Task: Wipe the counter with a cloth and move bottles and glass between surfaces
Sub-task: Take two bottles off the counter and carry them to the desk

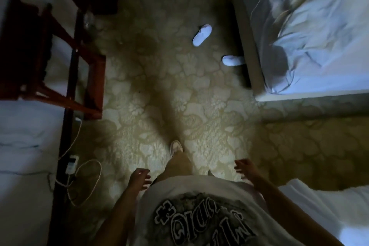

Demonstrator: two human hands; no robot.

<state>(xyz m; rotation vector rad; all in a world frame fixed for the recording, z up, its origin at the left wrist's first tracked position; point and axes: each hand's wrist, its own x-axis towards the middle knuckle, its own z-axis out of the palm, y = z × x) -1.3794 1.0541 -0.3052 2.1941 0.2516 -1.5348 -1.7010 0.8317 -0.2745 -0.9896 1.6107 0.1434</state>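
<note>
left hand [139, 178], right hand [244, 168], both empty, fingers forward

Dim bedroom floor below you.
Patterned carpet [159, 90]; two white slippers [201, 35] well ahead of your hands, bed [319, 46] beyond them, wooden rack [60, 56] far left.

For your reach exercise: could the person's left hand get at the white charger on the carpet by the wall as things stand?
Probably not without bending. The left hand hangs empty at hip level, while the charger lies on the carpet lower left. Nothing blocks the way; only its cable loops nearby.
</note>
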